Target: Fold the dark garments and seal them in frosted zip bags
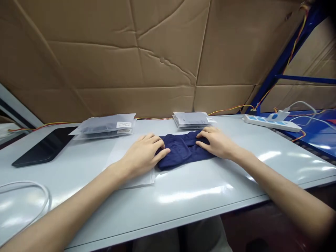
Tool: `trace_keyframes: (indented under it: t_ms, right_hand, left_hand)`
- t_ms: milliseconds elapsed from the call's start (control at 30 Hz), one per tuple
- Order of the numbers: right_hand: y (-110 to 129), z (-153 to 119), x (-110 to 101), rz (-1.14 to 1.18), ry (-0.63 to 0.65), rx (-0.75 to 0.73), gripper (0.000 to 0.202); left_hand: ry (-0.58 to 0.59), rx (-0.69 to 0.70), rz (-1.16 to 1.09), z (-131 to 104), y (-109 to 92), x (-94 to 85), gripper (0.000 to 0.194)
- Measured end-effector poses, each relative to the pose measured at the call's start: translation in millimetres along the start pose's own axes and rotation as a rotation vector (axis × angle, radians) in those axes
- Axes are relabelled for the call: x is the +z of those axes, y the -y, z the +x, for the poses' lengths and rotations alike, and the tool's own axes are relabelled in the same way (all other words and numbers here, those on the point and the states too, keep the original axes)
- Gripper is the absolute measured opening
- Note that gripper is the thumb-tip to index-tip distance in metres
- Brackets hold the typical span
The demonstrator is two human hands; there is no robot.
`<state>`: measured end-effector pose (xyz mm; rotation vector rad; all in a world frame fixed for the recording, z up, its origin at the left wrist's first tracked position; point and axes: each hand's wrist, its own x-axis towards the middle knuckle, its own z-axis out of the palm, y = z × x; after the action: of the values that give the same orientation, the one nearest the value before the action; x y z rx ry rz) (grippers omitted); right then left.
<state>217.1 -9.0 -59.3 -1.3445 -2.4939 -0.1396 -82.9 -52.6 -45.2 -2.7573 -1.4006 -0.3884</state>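
A navy blue folded cloth garment (176, 152) lies flat on the table in front of me; its exact kind is not clear. My left hand (145, 154) grips its left end, thumb along the near side and fingers bent over the fabric. At the right end, my right hand (216, 142) has its thumb and fingers closed on the cloth. Under and beside my left hand is a flat frosted plastic bag (141, 179), partly covered by the hand and forearm.
Stacks of labelled frosted packages stand at the back left (102, 124) and back centre (193, 119). A black tablet or phone (47, 147) lies left, near a white cable (47, 196). A power strip (271, 122) sits at right. Cardboard (105, 70) backs the table.
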Motion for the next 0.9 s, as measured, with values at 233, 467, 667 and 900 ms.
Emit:
trace_keyframes:
  t_ms: [233,467,667,900]
  right_hand:
    - [-3,0,16,0.024,-0.064,0.036,0.023]
    - [-7,-1,20,0.092,-0.105,0.087,0.02]
    - [-20,-4,18,0.108,-0.105,0.139,0.021]
    - [-27,-4,16,0.251,-0.122,0.142,0.019]
  left_hand:
    - [-0.094,0.086,0.021,13,-38,8.4,0.031]
    - [-0.04,0.019,0.003,33,-64,12.4,0.019]
    - [-0.24,-0.457,-0.045,-1,-39,-30.3,0.051]
    - [0.029,-0.686,0.242,-67,2,-60.0,0.051]
